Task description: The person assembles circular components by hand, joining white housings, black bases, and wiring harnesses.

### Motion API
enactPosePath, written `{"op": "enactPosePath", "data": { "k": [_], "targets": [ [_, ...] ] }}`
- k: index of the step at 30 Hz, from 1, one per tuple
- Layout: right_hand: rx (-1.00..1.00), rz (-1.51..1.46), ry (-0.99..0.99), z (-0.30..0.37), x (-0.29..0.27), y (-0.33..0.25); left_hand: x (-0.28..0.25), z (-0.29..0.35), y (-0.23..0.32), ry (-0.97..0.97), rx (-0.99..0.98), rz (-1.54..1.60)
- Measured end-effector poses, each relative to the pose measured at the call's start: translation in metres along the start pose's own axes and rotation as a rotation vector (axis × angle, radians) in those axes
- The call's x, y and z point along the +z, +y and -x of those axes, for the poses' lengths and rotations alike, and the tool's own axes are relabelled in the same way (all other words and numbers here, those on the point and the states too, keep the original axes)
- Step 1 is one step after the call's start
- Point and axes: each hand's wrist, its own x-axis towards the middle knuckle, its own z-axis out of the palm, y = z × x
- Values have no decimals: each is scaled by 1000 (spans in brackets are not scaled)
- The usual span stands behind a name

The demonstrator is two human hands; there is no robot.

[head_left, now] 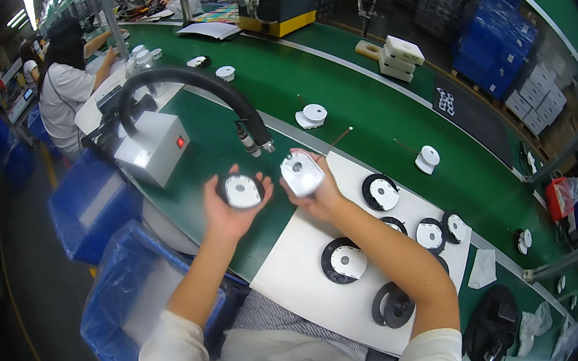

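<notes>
Cupped around a black-rimmed disc (243, 192), the left hand (227, 215) is turned palm up, its fingers curled about the edge; to its right, the right hand (319, 193) grips a white round part (302, 173), flat face showing, and the two pieces are apart.

At far left, a co-worker in a white shirt (67, 89) sits at the green bench. Nearer stand a blue bin (89, 209) and a pale metal box (155, 147) with a red switch. From behind the box a black hose (203, 80) arches rightward, its metal nozzle (248, 143) hanging just above the left hand's disc. Right of the hands, more black-rimmed discs lie on a white sheet (291, 272), with a black wheel (393, 306) near its lower edge. Beyond, white parts sit spaced along a green belt (376, 130). Farthest right rests a black bag (493, 324).
</notes>
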Motion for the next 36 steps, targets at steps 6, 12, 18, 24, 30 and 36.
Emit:
{"op": "enactPosePath", "data": {
  "k": [6,12,18,24,30,36],
  "targets": [
    [-286,-18,-380,129,13,-28,11,-50,-18,-144,-150,-44],
    [-495,-134,-457,194,-4,-55,14,-1,-84,-262,-443,-2],
    [-772,-61,-416,218,-35,-92,92,14,-150,-759,-444,-321],
    [-1171,278,-161,256,-37,-128,147,22,-244,-1021,-458,-352],
    [-1529,789,337,267,-50,-150,149,22,-279,-1181,-387,-423],
    [-1736,1433,547,247,-64,-152,143,24,-286,-1229,-13,-779]
  ]
}}
